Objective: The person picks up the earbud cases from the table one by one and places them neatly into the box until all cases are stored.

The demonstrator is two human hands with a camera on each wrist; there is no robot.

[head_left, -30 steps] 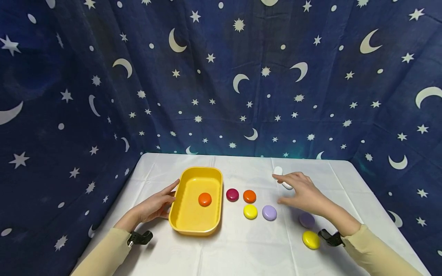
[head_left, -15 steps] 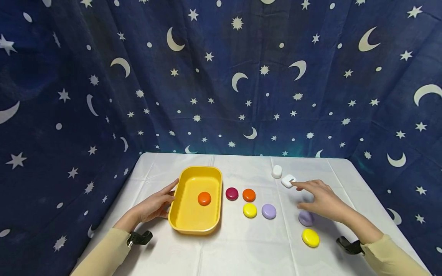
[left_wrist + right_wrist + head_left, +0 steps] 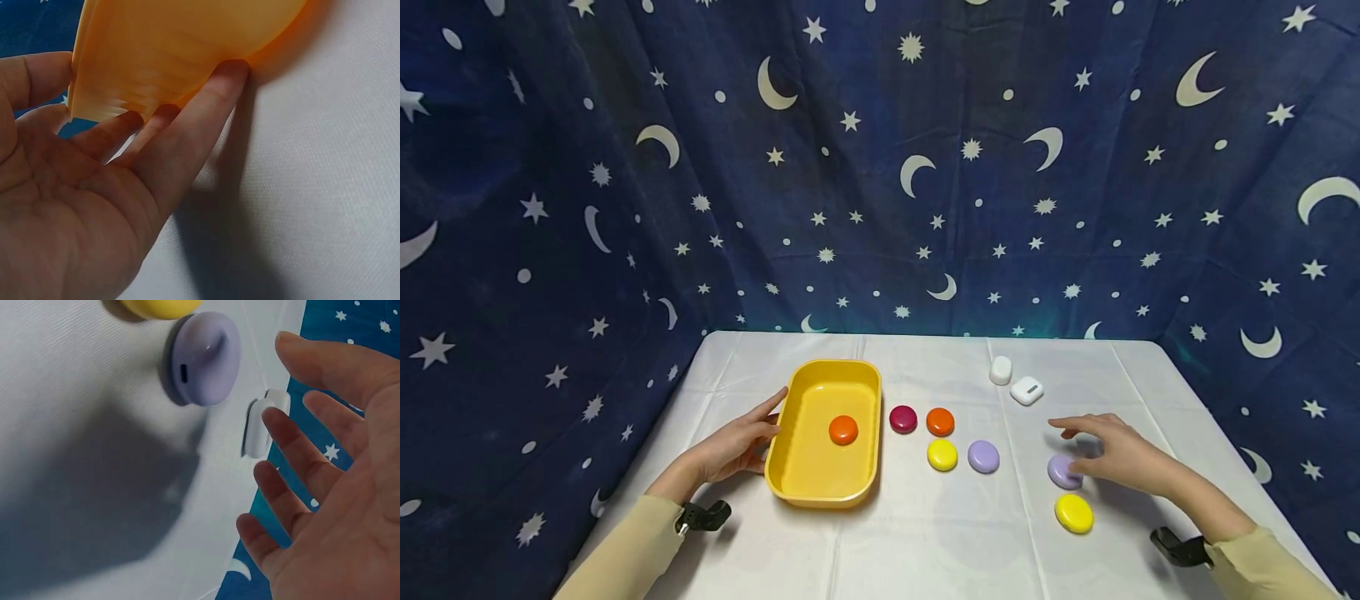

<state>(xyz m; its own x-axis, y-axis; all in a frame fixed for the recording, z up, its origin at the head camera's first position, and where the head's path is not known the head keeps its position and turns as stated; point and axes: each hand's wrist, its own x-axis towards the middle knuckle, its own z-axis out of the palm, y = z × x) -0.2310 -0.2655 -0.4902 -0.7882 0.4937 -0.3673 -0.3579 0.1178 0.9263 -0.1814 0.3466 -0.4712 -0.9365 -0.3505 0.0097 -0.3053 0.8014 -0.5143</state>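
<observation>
My left hand (image 3: pixel 733 447) rests against the left outer wall of a yellow tray (image 3: pixel 775 467). In the left wrist view its outstretched fingers (image 3: pixel 187 137) touch the wall and rim. A glossy orange disc (image 3: pixel 843 430) lies inside the tray. On the right, my right hand (image 3: pixel 1116 457) hovers with spread fingers and holds nothing. Its thumb overlaps a round lilac piece (image 3: pixel 1058 473) in the head view. The right wrist view shows that lilac piece (image 3: pixel 212 359) apart from the thumb, with a small dark slot in its edge.
A yellow disc (image 3: pixel 1074 513) lies in front of the lilac piece. Between tray and right hand are a crimson disc (image 3: pixel 903 419), an orange disc (image 3: pixel 940 422), a yellow one (image 3: pixel 942 455) and a lilac one (image 3: pixel 983 457). Two white pieces (image 3: pixel 1027 391) lie farther back.
My right hand has moved right and toward me, away from the white pieces to the near lilac piece. The left hand has stayed at the tray.
</observation>
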